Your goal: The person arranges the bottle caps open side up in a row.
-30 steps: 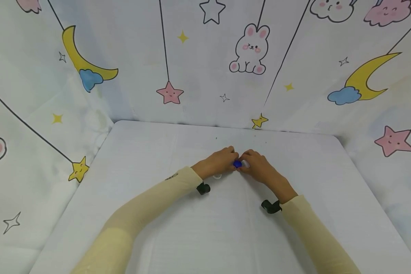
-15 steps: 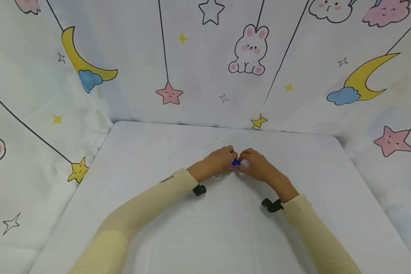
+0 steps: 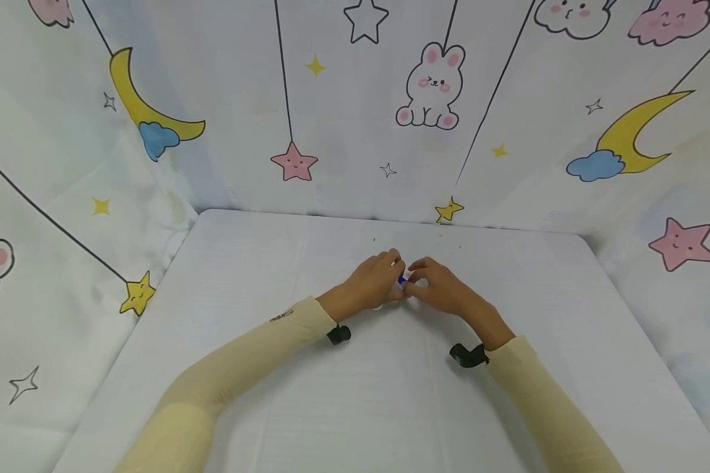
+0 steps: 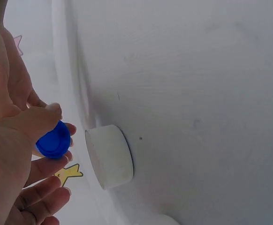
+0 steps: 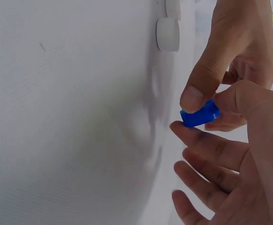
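A small blue bottle cap (image 3: 402, 280) is between both hands above the far middle of the white table. My left hand (image 3: 368, 282) pinches it, the thumb on one flat face and a finger behind, as the left wrist view shows. From the other side my right hand (image 3: 444, 287) has its thumb and index finger at the cap's (image 5: 201, 115) edges. The other right fingers (image 5: 207, 187) spread apart below. Close by on the table stands a short white cylinder (image 4: 113, 157). In the head view the hands mostly cover the white pieces.
A second white round piece (image 4: 159, 221) shows at the lower edge of the left wrist view. The white table (image 3: 355, 407) meets a printed cloth backdrop (image 3: 355, 105) at its back and sides. Dark wrist cameras (image 3: 469, 356) hang beneath both wrists.
My left hand has shifted slightly left and turned, with the cap going a little left too. Less of the cap's blue face shows now. The right hand has barely moved.
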The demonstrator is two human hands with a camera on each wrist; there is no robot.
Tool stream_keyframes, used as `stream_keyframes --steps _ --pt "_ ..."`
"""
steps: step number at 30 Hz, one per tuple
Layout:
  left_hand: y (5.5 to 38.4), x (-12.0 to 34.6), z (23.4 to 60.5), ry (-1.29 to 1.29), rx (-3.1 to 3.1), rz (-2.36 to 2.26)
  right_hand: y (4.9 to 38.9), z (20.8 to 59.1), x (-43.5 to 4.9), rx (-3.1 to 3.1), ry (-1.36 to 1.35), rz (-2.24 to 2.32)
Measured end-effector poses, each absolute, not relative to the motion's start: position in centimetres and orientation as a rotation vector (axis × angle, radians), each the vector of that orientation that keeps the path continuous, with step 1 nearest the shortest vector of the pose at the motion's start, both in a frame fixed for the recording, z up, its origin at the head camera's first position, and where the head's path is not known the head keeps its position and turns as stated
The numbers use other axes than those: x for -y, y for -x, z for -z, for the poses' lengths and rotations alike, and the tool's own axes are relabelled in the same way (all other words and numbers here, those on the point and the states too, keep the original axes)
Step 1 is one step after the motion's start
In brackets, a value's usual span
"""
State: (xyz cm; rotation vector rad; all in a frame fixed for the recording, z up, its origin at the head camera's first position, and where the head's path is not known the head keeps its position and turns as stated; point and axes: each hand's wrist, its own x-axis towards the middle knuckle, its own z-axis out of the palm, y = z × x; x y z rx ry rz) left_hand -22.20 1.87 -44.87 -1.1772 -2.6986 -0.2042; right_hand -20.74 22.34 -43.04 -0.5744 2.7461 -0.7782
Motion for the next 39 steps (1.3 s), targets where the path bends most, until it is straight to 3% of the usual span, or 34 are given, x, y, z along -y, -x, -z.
stream_keyframes --steps 39 --pt "19.5 -0.2 44.6 1.302 2.744 0.272 18.0 43.3 -22.5 -2.716 0.771 0.694"
